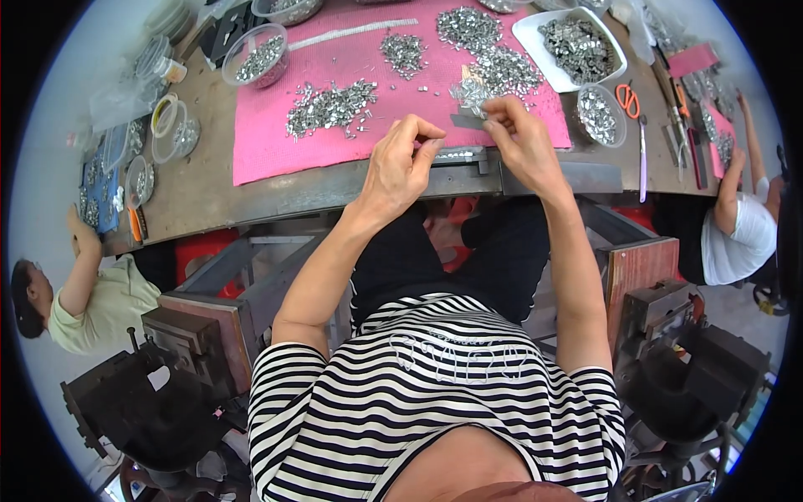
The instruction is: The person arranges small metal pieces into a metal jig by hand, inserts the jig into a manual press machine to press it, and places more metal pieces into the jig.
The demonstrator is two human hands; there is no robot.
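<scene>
My left hand (pixel 406 163) hovers at the near edge of a pink mat (pixel 268 142), fingertips pinched together over a narrow metal strip fixture (pixel 458 156); whether a small part is between them I cannot tell. My right hand (pixel 520 138) pinches a small cluster of shiny metal pieces (pixel 470 94) just above the mat. Piles of small silver metal parts (pixel 330 107) lie spread over the mat.
A white tray (pixel 535 38) of metal parts and a clear bowl (pixel 597 115) sit at right, with orange scissors (pixel 627 100). Clear bowls (pixel 258 55) stand at left. Other people sit at the left (pixel 92 293) and right (pixel 740 226). Dark machines (pixel 167 376) flank my legs.
</scene>
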